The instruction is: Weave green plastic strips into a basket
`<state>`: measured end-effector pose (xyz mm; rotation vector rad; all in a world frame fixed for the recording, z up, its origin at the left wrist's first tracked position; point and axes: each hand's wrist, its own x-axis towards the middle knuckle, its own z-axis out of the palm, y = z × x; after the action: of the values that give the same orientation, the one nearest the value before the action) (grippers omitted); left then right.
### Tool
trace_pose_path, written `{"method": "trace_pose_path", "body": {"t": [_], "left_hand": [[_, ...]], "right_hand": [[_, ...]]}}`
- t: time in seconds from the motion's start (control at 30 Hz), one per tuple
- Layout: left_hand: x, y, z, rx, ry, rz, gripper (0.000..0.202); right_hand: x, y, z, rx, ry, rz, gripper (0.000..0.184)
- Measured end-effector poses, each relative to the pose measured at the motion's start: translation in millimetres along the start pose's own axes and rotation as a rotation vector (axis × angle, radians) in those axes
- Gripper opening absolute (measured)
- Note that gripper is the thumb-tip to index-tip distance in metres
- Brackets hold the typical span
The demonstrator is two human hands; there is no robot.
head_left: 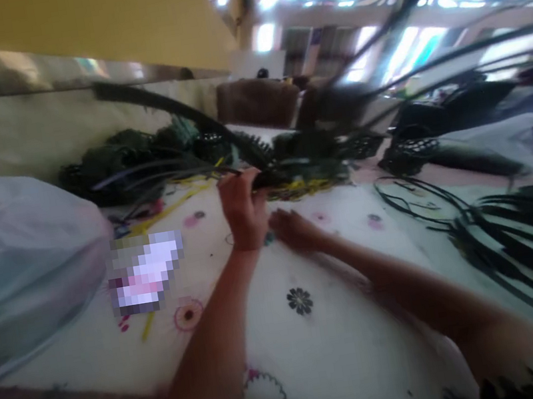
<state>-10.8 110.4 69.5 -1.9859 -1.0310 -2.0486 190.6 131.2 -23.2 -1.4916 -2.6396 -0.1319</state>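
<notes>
A dark piece made of long flat strips lies in the middle of the flowered table cover, with strips arching up and outward from it. My left hand is curled at its near left edge, fingers closed round a dark strip. Just to the right and a little nearer, my right hand is closed and low over the cover. What its fingers hold, if anything, is hidden. Yellow strips lie left of my left hand, and more yellow shows under the dark piece. Motion blurs the strips.
A white plastic bag bulges at the left, beside a pixelated bright object. Coils of dark strip lie at the right. Dark openwork pieces are heaped along the wall. Brown seats stand behind.
</notes>
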Motion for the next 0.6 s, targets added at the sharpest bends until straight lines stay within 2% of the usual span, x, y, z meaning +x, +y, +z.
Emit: {"method": "trace_pose_path", "body": {"t": [0.07, 0.17, 0.2, 0.27, 0.33, 0.4, 0.47, 0.53, 0.6], "left_hand": [[4.1, -8.2, -4.9, 0.044, 0.029, -0.061, 0.03], [5.2, -14.9, -6.5, 0.115, 0.039, -0.165, 0.03], [4.6, -15.9, -5.8, 0.131, 0.027, -0.186, 0.03], [2.4, -17.5, -3.8, 0.152, -0.003, -0.212, 0.03], [0.2, -21.5, -2.3, 0.165, -0.013, -0.215, 0.03], [-0.7, -29.8, -1.8, 0.168, 0.027, -0.197, 0.033], [0.1, -41.2, -1.5, 0.171, 0.095, -0.238, 0.04], [2.0, -51.4, -1.0, 0.164, 0.166, -0.308, 0.047], [3.8, -56.6, -0.4, 0.164, 0.199, -0.397, 0.051]], "right_hand": [[-39.8, 16.3, -10.1, 0.006, 0.022, 0.108, 0.045], [-97.9, 34.0, -24.9, 0.021, 0.095, 0.429, 0.047], [-114.3, 35.6, -28.8, 0.04, 0.092, 0.496, 0.047], [-141.6, 32.3, -34.8, 0.119, 0.037, 0.458, 0.047], [-162.8, 25.1, -39.2, 0.204, -0.004, 0.307, 0.049], [-181.7, 22.5, -44.2, 0.209, 0.03, 0.272, 0.051], [-202.8, 31.6, -52.0, 0.119, 0.1, 0.44, 0.051], [-229.5, 53.0, -62.3, -0.025, 0.159, 0.742, 0.053], [-261.4, 80.9, -72.4, -0.166, 0.179, 1.086, 0.065]]}}
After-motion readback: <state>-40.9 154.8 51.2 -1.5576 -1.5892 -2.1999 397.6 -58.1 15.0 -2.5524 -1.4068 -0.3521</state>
